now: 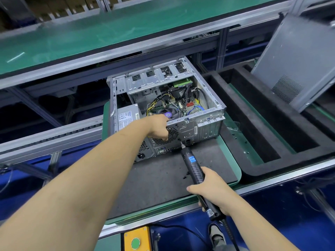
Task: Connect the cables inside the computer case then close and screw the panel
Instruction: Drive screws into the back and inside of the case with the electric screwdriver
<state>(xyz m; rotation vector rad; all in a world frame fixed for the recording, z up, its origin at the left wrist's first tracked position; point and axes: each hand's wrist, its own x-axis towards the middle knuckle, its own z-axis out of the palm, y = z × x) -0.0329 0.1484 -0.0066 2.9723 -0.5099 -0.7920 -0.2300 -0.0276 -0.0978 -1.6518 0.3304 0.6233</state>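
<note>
While the computer case (pixel 163 109) lies on its side on the dark mat (pixel 163 174) with its open face up, I have the left hand (pixel 159 127) draped over the rear upper edge, fingers curled down over the fan grille (pixel 168 136), bracing the chassis, I'd judge, so it cannot slide under the tool's push. Inside, the cables (pixel 159 100) run yellow, black and blue across the board; I cannot tell whether each is seated. Further right, the right hand (pixel 213 189) is wrapped firmly around the black electric screwdriver (pixel 196 169), its bit tip touching the rear plate just beside the grille, held low and slanted to line up with a screw there, as I read it. At far right the grey side panel (pixel 297 64) leans upright, well apart from the case, so closing is not yet done.
</note>
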